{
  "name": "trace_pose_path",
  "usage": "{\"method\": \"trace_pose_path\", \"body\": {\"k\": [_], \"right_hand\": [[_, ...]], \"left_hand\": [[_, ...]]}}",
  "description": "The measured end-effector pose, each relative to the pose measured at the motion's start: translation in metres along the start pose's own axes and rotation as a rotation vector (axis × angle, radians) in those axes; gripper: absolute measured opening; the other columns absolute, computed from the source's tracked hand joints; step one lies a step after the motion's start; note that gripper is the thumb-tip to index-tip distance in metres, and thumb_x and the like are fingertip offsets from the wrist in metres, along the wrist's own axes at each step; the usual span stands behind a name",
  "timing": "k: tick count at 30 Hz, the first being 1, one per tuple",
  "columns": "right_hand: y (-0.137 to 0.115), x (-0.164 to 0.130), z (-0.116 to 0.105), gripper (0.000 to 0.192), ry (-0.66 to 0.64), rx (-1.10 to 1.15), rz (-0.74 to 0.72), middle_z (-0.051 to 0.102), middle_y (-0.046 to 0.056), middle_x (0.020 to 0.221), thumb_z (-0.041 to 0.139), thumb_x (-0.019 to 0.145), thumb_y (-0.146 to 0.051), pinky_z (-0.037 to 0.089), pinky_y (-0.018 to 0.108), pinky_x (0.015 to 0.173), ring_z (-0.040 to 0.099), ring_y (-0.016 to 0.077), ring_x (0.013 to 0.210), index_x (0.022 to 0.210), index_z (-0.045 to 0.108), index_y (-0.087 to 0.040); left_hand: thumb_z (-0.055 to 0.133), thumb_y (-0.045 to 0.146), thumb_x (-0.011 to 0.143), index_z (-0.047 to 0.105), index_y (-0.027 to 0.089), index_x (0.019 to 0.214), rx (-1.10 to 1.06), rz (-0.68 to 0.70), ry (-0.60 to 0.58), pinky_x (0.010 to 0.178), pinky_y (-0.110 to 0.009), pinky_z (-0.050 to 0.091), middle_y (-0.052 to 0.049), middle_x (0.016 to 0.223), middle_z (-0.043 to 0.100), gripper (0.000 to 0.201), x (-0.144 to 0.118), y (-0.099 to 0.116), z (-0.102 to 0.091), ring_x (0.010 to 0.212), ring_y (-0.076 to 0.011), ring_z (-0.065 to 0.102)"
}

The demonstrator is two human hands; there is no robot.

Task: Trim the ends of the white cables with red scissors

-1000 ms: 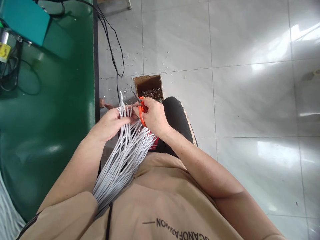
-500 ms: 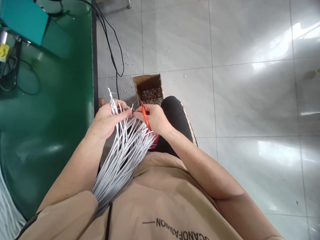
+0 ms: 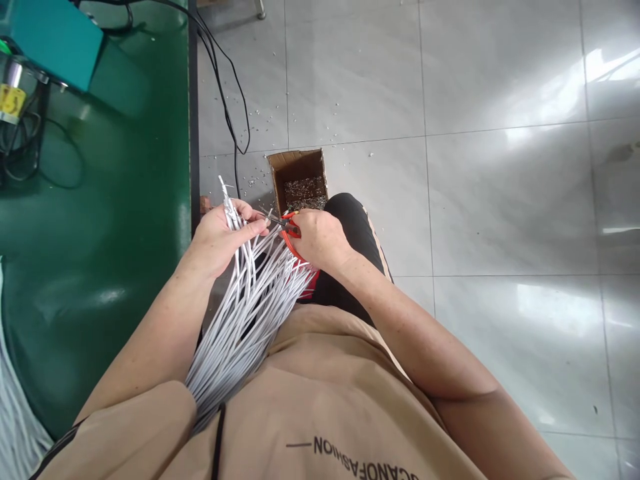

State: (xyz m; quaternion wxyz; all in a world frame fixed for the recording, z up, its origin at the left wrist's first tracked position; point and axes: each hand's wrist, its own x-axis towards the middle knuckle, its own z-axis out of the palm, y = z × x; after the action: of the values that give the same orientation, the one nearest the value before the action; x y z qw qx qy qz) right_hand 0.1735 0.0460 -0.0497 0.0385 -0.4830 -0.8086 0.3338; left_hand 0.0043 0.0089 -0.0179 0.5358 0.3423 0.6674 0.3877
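A bundle of thin white cables [image 3: 240,320] lies across my lap, its upper ends gathered in my left hand [image 3: 215,233]. Thumb and forefinger of that hand pinch one cable end apart from the others. My right hand [image 3: 320,237] is closed around orange-handled scissors or snips [image 3: 291,245]. Their dark, narrow blades point left and reach the pinched cable end, by my left fingertips. Whether the blades are touching the cable is too small to tell.
Below my hands, an open cardboard box [image 3: 299,163] on the tiled floor holds many small clippings. More bits are scattered around it. To the left is a green table [image 3: 125,253] bearing a teal device [image 3: 60,40] and more white cables [image 3: 17,400]. Black cords [image 3: 220,80] hang beside its edge.
My right hand has moved slightly right and turned the cutting tool, so its blades now point left at the pinched cable end. Before, its fingertips were at that end.
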Motion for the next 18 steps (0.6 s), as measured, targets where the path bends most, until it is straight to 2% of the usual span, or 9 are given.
{"method": "trace_pose_path", "body": {"k": [5, 14, 18], "right_hand": [[-0.0002, -0.0003, -0.0012, 0.027, -0.013, -0.021, 0.005, 0.071, 0.012, 0.091, 0.051, 0.089, -0.038, 0.042, 0.032, 0.068, 0.066, 0.0254, 0.085, 0.086, 0.067, -0.016], [-0.0002, -0.0021, 0.0015, 0.024, -0.010, 0.046, -0.011, 0.069, 0.010, 0.088, 0.052, 0.088, -0.035, 0.038, 0.029, 0.063, 0.063, 0.0209, 0.080, 0.082, 0.066, -0.016], [0.0038, -0.0017, -0.0034, 0.025, 0.068, 0.247, 0.055, 0.065, 0.006, 0.073, 0.056, 0.084, -0.036, 0.034, 0.027, 0.059, 0.056, 0.0161, 0.067, 0.072, 0.065, -0.016]], "left_hand": [[0.082, 0.022, 0.062, 0.045, 0.019, 0.067, 0.015, 0.043, 0.009, 0.072, -0.028, 0.051, 0.000, 0.081, 0.066, 0.038, -0.0001, -0.0030, 0.0008, 0.069, -0.0124, 0.064], [0.080, 0.022, 0.062, 0.041, 0.020, 0.065, -0.022, 0.034, -0.022, 0.069, -0.027, 0.051, 0.000, 0.078, 0.065, 0.039, -0.0007, -0.0029, 0.0012, 0.067, -0.0116, 0.062], [0.079, 0.017, 0.063, 0.042, 0.020, 0.064, -0.062, 0.035, -0.006, 0.071, -0.026, 0.051, 0.001, 0.078, 0.064, 0.038, -0.0013, -0.0017, 0.0020, 0.069, -0.0114, 0.063]]}}
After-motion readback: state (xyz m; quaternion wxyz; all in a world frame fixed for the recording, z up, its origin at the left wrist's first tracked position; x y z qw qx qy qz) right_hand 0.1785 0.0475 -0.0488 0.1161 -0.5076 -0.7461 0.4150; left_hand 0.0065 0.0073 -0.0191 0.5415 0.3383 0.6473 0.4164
